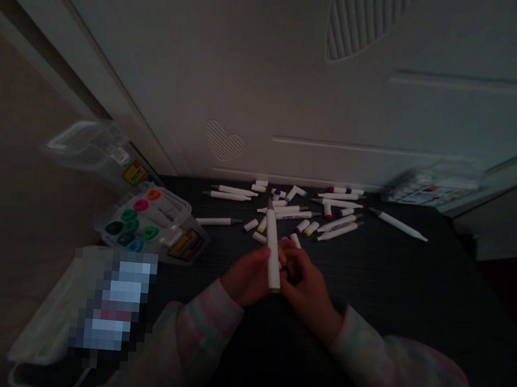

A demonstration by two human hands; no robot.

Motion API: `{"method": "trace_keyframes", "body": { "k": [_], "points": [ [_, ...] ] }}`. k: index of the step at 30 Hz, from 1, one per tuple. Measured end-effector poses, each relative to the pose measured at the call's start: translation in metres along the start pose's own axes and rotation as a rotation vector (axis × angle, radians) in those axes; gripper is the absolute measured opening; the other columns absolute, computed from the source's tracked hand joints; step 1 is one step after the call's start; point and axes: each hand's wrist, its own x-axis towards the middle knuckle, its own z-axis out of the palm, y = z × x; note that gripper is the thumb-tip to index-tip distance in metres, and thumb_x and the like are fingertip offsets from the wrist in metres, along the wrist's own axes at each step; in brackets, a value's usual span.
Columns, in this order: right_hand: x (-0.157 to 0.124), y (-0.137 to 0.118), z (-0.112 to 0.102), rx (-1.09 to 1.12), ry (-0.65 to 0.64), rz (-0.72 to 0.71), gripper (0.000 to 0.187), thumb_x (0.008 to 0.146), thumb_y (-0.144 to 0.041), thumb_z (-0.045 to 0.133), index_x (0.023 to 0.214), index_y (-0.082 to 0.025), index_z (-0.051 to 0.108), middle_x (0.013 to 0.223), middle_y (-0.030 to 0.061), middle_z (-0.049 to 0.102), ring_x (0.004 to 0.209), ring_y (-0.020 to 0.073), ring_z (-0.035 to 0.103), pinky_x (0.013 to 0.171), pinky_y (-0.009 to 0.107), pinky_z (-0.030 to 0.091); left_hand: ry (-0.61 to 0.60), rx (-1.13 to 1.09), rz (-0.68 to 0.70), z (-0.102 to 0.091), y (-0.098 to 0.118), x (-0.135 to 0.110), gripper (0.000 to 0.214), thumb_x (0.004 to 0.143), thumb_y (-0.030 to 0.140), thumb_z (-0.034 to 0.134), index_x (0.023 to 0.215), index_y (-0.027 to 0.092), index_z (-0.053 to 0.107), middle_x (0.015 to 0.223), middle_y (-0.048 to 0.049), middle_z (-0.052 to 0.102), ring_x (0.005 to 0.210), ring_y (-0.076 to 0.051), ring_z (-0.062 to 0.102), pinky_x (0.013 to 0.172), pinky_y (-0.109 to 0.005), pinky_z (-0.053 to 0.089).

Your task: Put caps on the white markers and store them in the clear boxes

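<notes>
A white marker point(273, 251) stands nearly upright in my left hand point(247, 276), its bare grey nib end pointing away from me and a brownish end towards me. My left fingers are closed round its barrel. My right hand point(309, 290) is beside the marker's lower half, thumb and fingers curled together; whatever they hold, if anything, is hidden. Just beyond both hands lie several uncapped white markers point(340, 224) and loose caps point(250, 225) with coloured ends, scattered across the dark table point(368, 274).
At left an open clear plastic case point(188, 224) holds several markers with coloured ends, its lid point(88, 138) raised. Nearer me is a blurred-out screen point(117, 307) on a pale object point(56, 315). Another clear marker case point(435, 186) sits back right, against a white panel point(336, 116).
</notes>
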Motion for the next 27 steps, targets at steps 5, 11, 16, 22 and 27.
{"method": "trace_keyframes", "body": {
  "k": [5, 11, 16, 22, 27],
  "points": [
    [0.001, 0.001, -0.006, 0.102, 0.003, 0.067, 0.018, 0.068, -0.032, 0.065, 0.079, -0.019, 0.058, 0.06, -0.004, 0.045, 0.055, 0.0106, 0.037, 0.054, 0.026, 0.028, -0.128, -0.007, 0.002, 0.001, 0.0, 0.0, 0.027, 0.059, 0.039, 0.066, 0.066, 0.015, 0.057, 0.111, -0.0105, 0.056, 0.099, -0.026, 0.052, 0.087, -0.038, 0.038],
    [0.009, 0.005, -0.022, 0.466, -0.051, 0.172, 0.022, 0.07, -0.038, 0.06, 0.074, -0.018, 0.053, 0.054, -0.0051, 0.043, 0.05, 0.0089, 0.035, 0.051, 0.024, 0.029, -0.119, 0.006, 0.012, -0.003, 0.001, 0.002, 0.019, 0.066, 0.033, 0.063, 0.064, 0.014, 0.062, 0.128, -0.0077, 0.047, 0.116, -0.025, 0.042, 0.088, -0.033, 0.039],
    [0.018, 0.003, -0.035, 0.718, -0.093, 0.275, 0.022, 0.074, -0.039, 0.05, 0.064, -0.019, 0.048, 0.037, -0.0082, 0.03, 0.037, 0.007, 0.02, 0.045, 0.025, 0.025, -0.059, 0.033, 0.025, -0.007, 0.002, 0.004, 0.02, 0.064, 0.029, 0.065, 0.078, 0.014, 0.067, 0.126, -0.009, 0.05, 0.112, -0.023, 0.045, 0.085, -0.03, 0.04],
    [0.018, 0.0, -0.038, 0.878, -0.123, 0.343, 0.022, 0.074, -0.035, 0.053, 0.06, -0.018, 0.049, 0.042, -0.0048, 0.046, 0.036, 0.0061, 0.03, 0.049, 0.025, 0.032, 0.037, 0.323, -0.007, -0.004, 0.001, 0.004, 0.018, 0.062, 0.027, 0.067, 0.072, 0.013, 0.066, 0.088, -0.0077, 0.064, 0.083, -0.018, 0.055, 0.075, -0.028, 0.04],
    [0.02, 0.003, -0.039, 0.944, -0.084, 0.334, 0.016, 0.067, -0.032, 0.062, 0.063, -0.019, 0.052, 0.055, -0.0029, 0.054, 0.05, 0.009, 0.045, 0.053, 0.024, 0.037, 0.04, 0.379, -0.064, -0.006, -0.002, 0.007, 0.021, 0.064, 0.028, 0.067, 0.075, 0.012, 0.06, 0.067, -0.0036, 0.062, 0.058, -0.014, 0.057, 0.059, -0.028, 0.041]
  ]
}}
